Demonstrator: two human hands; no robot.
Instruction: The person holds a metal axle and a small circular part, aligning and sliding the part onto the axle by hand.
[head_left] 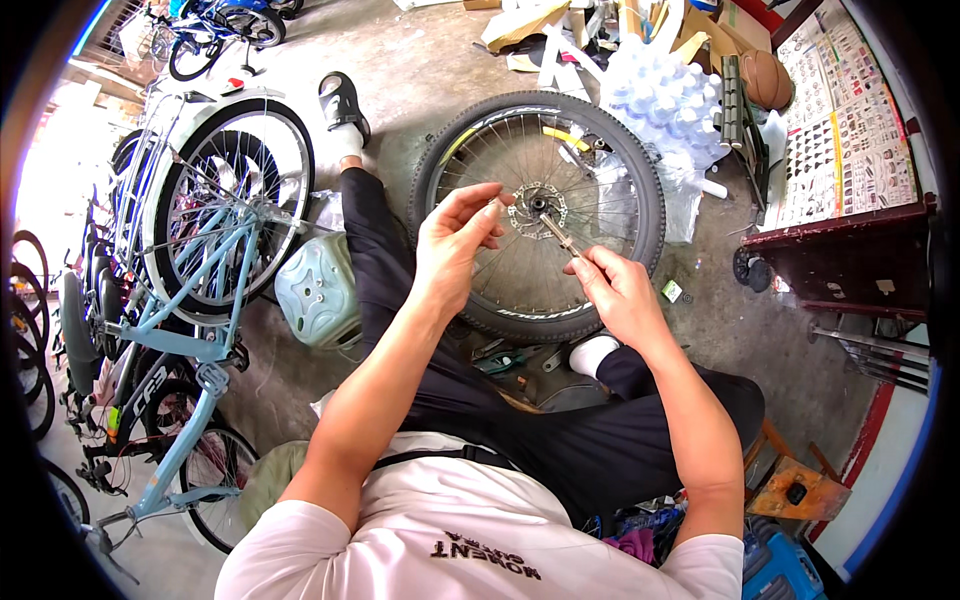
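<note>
A bicycle wheel [652, 170] with a black knobby tyre lies flat on the floor in front of me. At its centre sit a round brake disc [526, 222] and a dark hub [540, 205]. My right hand [622, 298] is closed on a slim metal rod-shaped tool [559, 232], whose far end reaches the hub, touching or just above it. Left of the hub, my left hand [455, 243] hovers over the spokes with thumb and fingertips drawn together; whatever they pinch, if anything, is too small to make out.
A light-blue bicycle [205, 350] stands upside down at left, beside a blue-grey plastic stool [315, 290]. Hand tools [505, 360] lie between my legs. Wrapped plastic bottles [660, 100] and cardboard are piled at the back. A dark red cabinet [850, 255] stands at right.
</note>
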